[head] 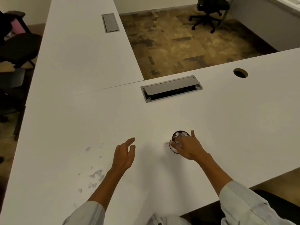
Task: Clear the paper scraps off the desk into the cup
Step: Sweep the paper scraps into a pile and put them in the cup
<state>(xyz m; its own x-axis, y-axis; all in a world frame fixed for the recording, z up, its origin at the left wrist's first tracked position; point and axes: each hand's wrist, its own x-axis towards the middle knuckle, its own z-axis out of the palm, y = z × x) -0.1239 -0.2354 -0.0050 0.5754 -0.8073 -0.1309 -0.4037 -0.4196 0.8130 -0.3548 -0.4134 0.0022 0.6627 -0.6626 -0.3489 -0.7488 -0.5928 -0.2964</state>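
Deposit step: right hand (186,147) pinches scraps over the cup (176,142); left hand (124,155) hovers relaxed, empty. Next, gather the paper scraps (96,174) at the bench's (227,119) 8 o'clock.

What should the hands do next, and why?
Probably the left hand, open above the white desk, should reach for the torn white paper scraps beside it. The right hand is at the small dark round cup, already holding scraps.
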